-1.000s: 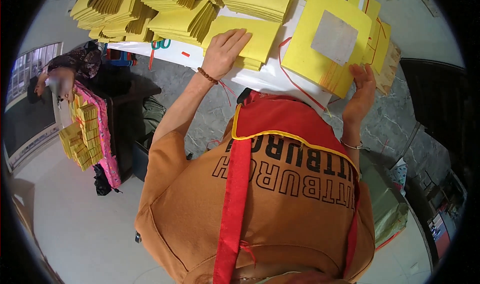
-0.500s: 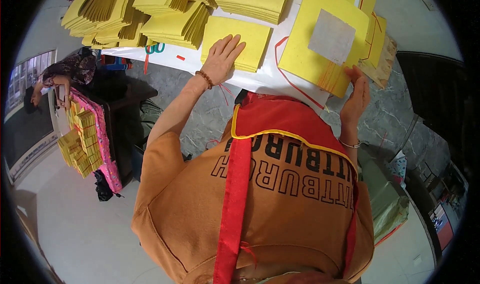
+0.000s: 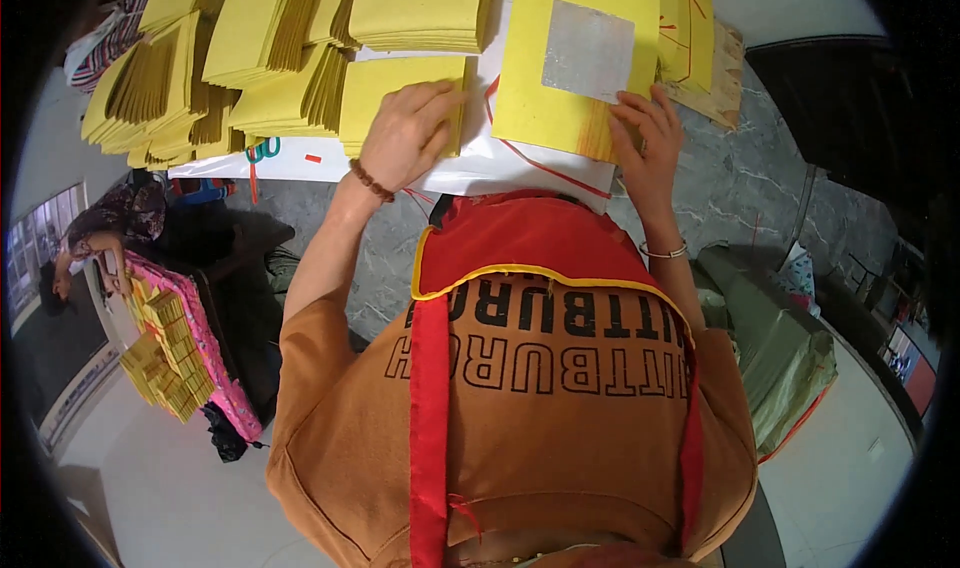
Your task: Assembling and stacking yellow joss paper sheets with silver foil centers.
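Note:
My left hand (image 3: 408, 133), with a beaded bracelet at the wrist, rests over a small stack of folded yellow paper (image 3: 385, 83). Its fingers are loosely bent, and I see nothing held in them. To the right lies a larger yellow sheet (image 3: 525, 58) bearing a silver-grey square (image 3: 588, 52), with orange streaks near its lower corner. My right hand (image 3: 650, 143) touches the lower right edge of this sheet, thumb and fingers apart. A red strip (image 3: 550, 171) runs along the white tabletop (image 3: 470, 173) between the stack and the sheet.
Yellow paper stacks (image 3: 260, 28) crowd the table's far left. Teal-handled scissors (image 3: 263, 150) lie at its near edge. Tied yellow bundles (image 3: 690, 43) are at the right. On the far left, another person (image 3: 110, 233) leans over a pink-covered table (image 3: 215, 368) with yellow bundles.
My left hand has gone from lying flat on the stack to bent fingers. My right hand has moved up along the sheet's edge. The whole view has shifted.

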Available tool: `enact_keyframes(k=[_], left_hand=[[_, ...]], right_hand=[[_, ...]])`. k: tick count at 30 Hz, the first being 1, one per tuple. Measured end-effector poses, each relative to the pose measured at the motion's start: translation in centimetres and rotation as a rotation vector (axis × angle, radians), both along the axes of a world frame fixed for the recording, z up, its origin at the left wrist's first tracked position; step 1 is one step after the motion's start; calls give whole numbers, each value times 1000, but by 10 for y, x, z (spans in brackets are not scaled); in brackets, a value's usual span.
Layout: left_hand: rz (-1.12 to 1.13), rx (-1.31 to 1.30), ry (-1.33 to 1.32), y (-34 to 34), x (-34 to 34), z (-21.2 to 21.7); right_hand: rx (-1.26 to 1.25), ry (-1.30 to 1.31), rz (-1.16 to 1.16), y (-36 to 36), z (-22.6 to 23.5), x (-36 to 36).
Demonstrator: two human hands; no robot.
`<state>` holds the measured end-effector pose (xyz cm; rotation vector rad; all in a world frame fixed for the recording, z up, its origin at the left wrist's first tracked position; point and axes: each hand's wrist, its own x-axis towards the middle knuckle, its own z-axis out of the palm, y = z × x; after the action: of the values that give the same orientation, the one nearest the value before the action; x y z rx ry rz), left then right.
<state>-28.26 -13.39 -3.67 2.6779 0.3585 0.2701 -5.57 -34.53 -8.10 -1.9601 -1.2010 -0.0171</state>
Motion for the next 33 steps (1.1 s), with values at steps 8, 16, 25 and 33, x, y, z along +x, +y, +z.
enact_keyframes(k=[8,16,25,33], left_hand=[[-346,238,-129,-39,79,7],[-415,-173,-204,-28,94,6],[-320,-324,-136,-24,104,11],[-268,-401,-58,-27,103,15]], right_hand=[[6,76,14,0,5,3],[179,643,88,-3,-6,15],[215,685,111,-2,-6,15],[220,692,123,-2,-7,16]])
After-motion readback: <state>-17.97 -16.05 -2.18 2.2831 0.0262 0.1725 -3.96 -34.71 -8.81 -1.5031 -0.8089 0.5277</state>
